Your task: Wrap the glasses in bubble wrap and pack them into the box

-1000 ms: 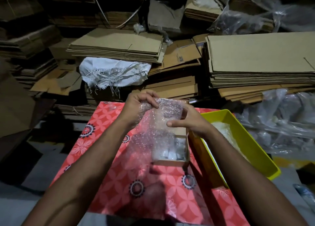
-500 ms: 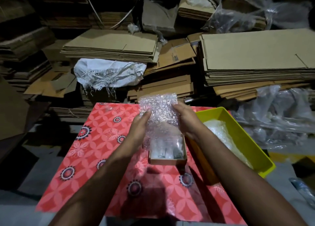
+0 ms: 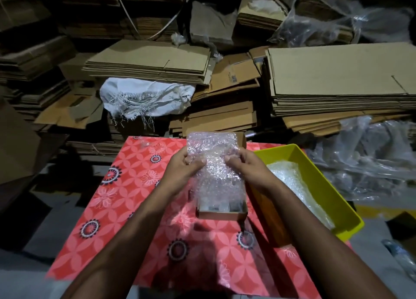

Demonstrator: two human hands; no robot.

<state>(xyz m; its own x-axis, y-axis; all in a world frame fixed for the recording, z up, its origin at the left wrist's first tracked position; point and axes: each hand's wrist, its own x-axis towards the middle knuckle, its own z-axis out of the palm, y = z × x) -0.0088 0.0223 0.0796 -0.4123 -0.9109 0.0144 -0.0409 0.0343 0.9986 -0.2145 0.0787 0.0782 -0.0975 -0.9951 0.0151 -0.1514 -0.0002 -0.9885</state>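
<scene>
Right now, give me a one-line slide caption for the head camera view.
Both hands, left hand and right hand, hold a bubble wrap sheet above a small cardboard box beside a yellow bin.

Box (image 3: 221, 215), yellow tray (image 3: 351, 225) on red-patterned table (image 3: 126, 199)

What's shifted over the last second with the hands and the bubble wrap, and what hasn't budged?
The left hand came off the top of the bubble wrap and took hold of its left edge; the right hand moved to its right edge. The sheet, bunched a second ago, is now held flat and upright between them above the small box. Unchanged: box on the red patterned cloth, yellow tray beside it.
</scene>
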